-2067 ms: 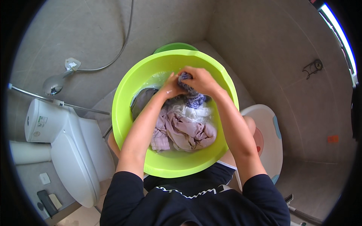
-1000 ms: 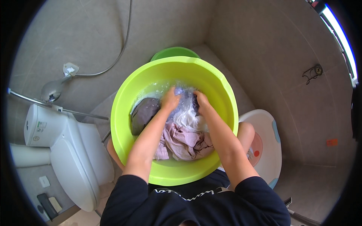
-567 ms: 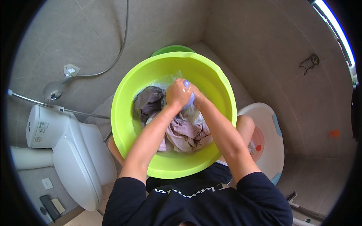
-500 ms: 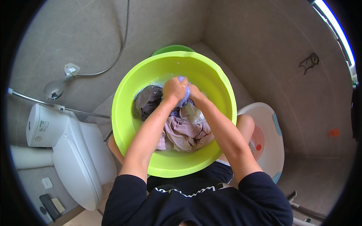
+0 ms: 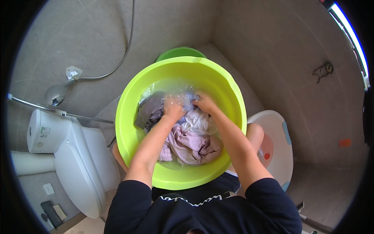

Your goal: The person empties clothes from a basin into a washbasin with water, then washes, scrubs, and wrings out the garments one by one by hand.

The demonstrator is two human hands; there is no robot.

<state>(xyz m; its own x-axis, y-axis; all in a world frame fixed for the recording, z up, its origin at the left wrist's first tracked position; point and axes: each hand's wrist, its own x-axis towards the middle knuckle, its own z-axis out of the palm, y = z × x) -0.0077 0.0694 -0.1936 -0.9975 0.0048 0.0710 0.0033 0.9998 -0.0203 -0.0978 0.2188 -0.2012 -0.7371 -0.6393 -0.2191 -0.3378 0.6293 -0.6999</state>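
Clothes (image 5: 193, 142) in basin (image 5: 128, 117) (toilet (image 5: 78, 156) left, tub (image 5: 282, 152) right)

Top: dark navy shirt (image 5: 202, 214) with short sleeves ending above the elbows
Marking: pale printed lettering across the chest
Forearms: bare
Hands: bare, no rings visible

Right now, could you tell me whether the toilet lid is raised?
No, the white toilet's lid lies closed, left of the green basin where both hands work.

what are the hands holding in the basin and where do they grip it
Both the left hand and right hand clutch wet laundry, bunched at the pile's far end; fingers hidden.
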